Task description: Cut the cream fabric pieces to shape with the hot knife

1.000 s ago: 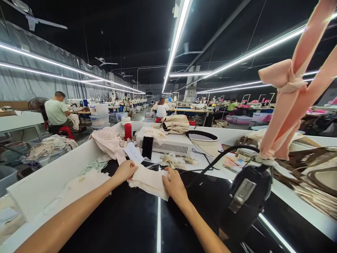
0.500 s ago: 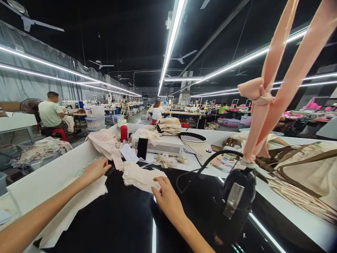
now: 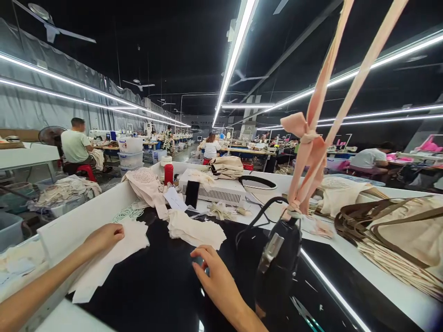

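My left hand (image 3: 104,237) is closed over the long cream cloth pieces (image 3: 121,251) at the left edge of the black table; what its curled fingers hold, if anything, is hidden. My right hand (image 3: 212,272) hovers above the black surface with thumb and fingers apart and nothing between them. Just beyond it lies a stack of cream cloth pieces (image 3: 195,229). To the right stands a black machine head (image 3: 278,263), hung from knotted pink fabric strips (image 3: 308,147).
Scissors (image 3: 304,313) lie at the lower right. At the back are a white vented box (image 3: 221,191), a phone (image 3: 192,194), red thread (image 3: 168,174) and pink lace cloth (image 3: 147,186). Brown-trimmed cloth (image 3: 398,230) is piled right. Other people sit farther off.
My left hand has drawn back toward me and down over the cream cloth. My right hand has moved slightly back from the cloth stack. The view has shifted, and the black machine appears farther left.
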Demonstrator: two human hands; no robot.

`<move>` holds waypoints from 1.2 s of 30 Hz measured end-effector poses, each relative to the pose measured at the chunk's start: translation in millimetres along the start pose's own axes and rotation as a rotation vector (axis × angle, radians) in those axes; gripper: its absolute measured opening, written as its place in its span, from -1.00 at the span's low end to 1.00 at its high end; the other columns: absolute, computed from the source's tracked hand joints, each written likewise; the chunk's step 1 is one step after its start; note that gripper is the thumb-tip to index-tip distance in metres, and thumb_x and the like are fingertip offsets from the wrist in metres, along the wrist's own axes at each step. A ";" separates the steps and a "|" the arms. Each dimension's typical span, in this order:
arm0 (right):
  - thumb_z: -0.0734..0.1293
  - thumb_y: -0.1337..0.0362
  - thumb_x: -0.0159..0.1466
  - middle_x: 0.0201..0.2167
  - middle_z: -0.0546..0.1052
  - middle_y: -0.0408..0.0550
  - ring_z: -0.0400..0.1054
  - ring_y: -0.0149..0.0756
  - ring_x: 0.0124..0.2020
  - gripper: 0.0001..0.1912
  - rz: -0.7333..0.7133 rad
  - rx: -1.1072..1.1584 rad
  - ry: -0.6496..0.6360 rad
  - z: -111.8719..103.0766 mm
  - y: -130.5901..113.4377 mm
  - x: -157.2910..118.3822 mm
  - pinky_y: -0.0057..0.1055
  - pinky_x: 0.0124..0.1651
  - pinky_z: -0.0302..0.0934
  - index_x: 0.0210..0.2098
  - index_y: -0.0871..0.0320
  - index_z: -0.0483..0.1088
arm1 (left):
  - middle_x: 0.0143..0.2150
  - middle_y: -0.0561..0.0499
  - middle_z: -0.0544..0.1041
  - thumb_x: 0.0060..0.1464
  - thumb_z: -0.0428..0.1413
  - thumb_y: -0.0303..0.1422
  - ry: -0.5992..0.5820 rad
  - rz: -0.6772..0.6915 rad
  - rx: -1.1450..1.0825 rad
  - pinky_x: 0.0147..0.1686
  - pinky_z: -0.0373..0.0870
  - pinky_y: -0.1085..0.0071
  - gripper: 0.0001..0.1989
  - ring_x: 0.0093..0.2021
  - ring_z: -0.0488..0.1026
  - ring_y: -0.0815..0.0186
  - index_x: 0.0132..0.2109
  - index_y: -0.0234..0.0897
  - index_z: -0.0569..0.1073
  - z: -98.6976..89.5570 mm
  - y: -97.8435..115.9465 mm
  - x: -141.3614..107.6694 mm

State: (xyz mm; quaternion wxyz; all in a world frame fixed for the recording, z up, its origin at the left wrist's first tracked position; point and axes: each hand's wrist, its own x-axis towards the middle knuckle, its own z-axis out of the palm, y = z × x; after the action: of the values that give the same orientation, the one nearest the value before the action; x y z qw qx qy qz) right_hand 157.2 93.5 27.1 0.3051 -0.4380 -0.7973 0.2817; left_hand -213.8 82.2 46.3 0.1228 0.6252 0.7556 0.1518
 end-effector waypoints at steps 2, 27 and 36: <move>0.22 0.32 0.33 0.02 0.48 -0.07 0.41 -0.32 -0.32 -0.79 0.000 0.004 -0.019 1.3 -2.6 -1.7 -0.31 -0.21 0.29 -0.11 0.03 0.44 | -0.38 0.02 0.47 0.10 -0.05 -0.14 0.012 0.015 -0.025 -0.36 0.09 0.39 -0.75 -0.29 0.44 0.15 -0.40 -0.20 0.30 1.6 -1.4 0.0; 0.21 0.17 0.41 -0.01 0.52 -0.04 0.46 -0.34 -0.37 -0.79 -0.148 -0.017 -0.150 10.1 16.6 0.0 -0.36 -0.22 0.39 -0.10 0.00 0.47 | -0.05 -0.06 0.55 0.37 0.16 -0.20 0.070 0.041 -0.145 -0.07 0.54 0.19 -0.74 -0.11 0.54 0.22 0.00 -0.33 0.50 19.2 5.3 -3.7; 0.25 0.17 0.40 -0.04 0.56 -0.07 0.48 -0.36 -0.40 -0.81 -0.184 -0.023 -0.135 7.0 16.7 0.2 -0.40 -0.21 0.44 -0.13 -0.02 0.50 | 0.07 -0.11 0.52 0.37 0.17 -0.22 0.089 0.018 -0.175 -0.02 0.55 0.13 -0.69 -0.02 0.54 0.16 0.12 -0.32 0.47 19.0 3.0 -0.2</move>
State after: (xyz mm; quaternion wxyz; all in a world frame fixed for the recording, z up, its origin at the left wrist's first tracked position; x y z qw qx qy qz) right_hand 160.8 100.0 10.5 0.2704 -0.3464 -0.8560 0.2723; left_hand -203.9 84.0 29.9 0.1417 0.6116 0.7386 0.2458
